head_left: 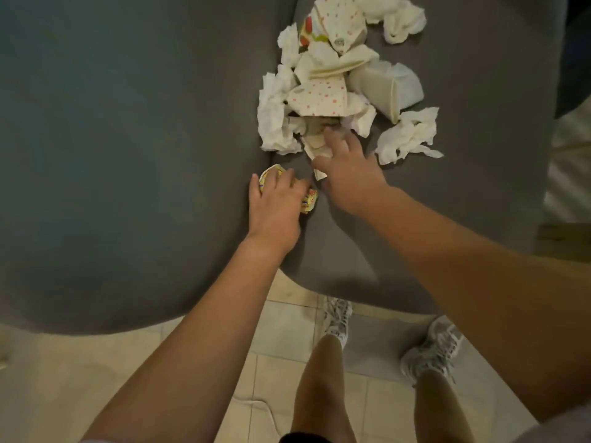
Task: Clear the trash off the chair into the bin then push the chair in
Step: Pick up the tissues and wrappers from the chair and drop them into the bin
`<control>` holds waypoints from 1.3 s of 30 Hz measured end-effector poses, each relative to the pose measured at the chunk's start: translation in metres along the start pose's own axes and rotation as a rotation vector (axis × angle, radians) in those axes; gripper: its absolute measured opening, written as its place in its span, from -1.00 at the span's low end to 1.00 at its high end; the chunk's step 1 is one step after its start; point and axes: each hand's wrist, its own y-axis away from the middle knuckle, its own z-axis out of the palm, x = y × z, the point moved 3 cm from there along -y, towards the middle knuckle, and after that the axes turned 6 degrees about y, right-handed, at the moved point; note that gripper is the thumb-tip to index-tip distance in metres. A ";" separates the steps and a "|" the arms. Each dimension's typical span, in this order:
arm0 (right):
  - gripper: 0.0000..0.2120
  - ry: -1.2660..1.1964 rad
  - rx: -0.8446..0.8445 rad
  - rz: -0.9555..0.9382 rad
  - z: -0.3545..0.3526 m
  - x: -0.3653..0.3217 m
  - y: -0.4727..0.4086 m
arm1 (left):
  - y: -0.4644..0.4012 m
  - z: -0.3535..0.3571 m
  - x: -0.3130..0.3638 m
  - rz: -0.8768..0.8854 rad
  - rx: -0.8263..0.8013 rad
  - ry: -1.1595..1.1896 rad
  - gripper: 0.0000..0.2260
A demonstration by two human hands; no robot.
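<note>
Head view: trash (323, 91) beyond hands (307, 187)

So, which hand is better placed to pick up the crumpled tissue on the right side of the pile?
The right hand. It is beside that tissue and its fingers look free, only touching paper scraps. The left hand already grips a yellow wrapper on the far side.

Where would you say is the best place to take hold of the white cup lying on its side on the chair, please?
Probably by the open rim of the white cup, pinching the wall there with a thumb inside. The cup lies tipped over, its mouth facing the person and its wall already dented, so it should squash flat in a hand. Come from the near right, where bare grey seat shows; tissues and spotted wrappers crowd its left.
</note>
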 end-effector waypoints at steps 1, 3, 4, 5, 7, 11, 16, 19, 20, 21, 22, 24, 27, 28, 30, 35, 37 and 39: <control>-0.62 0.019 -0.026 -0.003 0.002 -0.001 -0.005 | -0.004 0.002 -0.002 0.006 0.010 0.017 -0.50; -0.55 0.046 -0.049 -0.008 0.005 -0.001 -0.013 | -0.010 0.004 -0.004 0.023 0.030 0.040 -0.56; -0.53 0.051 -0.041 -0.002 0.005 0.000 -0.015 | -0.013 0.004 -0.003 0.036 0.045 0.049 -0.58; -0.52 0.046 -0.023 0.002 0.005 -0.001 -0.016 | -0.015 0.003 -0.004 0.041 0.056 0.058 -0.59; -0.54 0.021 0.012 0.014 0.002 0.000 -0.016 | -0.019 0.000 -0.004 0.033 0.060 0.079 -0.62; -0.62 -0.058 0.118 0.032 -0.006 0.008 -0.014 | -0.024 -0.010 -0.001 0.021 0.040 0.104 -0.61; -0.85 -0.440 0.498 0.055 -0.021 0.020 0.005 | -0.023 -0.022 0.000 0.042 0.058 0.129 -0.59; -0.95 -0.652 0.585 0.235 -0.033 0.032 0.023 | -0.018 -0.033 0.005 0.051 0.066 0.156 -0.60; -0.92 -0.713 0.584 0.268 -0.035 0.035 0.028 | -0.015 -0.036 0.007 0.059 0.076 0.160 -0.61; -0.88 -0.778 0.568 0.285 -0.037 0.039 0.034 | -0.012 -0.040 0.009 0.073 0.090 0.160 -0.61; -0.84 -0.835 0.549 0.300 -0.040 0.044 0.042 | -0.010 -0.043 0.013 0.091 0.101 0.157 -0.61; -0.71 -0.898 0.536 0.307 -0.045 0.051 0.056 | -0.005 -0.049 0.020 0.119 0.126 0.143 -0.62; -0.64 -0.920 0.517 0.308 -0.045 0.063 0.076 | 0.002 -0.058 0.039 0.168 0.170 0.115 -0.60; -0.66 -0.927 0.515 0.320 -0.044 0.068 0.082 | 0.005 -0.061 0.048 0.196 0.191 0.108 -0.59; -0.70 -0.935 0.516 0.332 -0.042 0.079 0.095 | 0.008 -0.067 0.067 0.270 0.240 0.081 -0.57; -0.69 -1.018 0.623 0.354 -0.048 0.116 0.143 | 0.021 -0.073 0.129 0.451 0.322 0.054 -0.54; -0.54 -1.040 0.695 0.368 -0.052 0.135 0.167 | 0.025 -0.072 0.158 0.516 0.360 0.060 -0.53; -0.46 -1.049 0.751 0.408 -0.049 0.158 0.191 | 0.029 -0.072 0.189 0.575 0.381 0.075 -0.51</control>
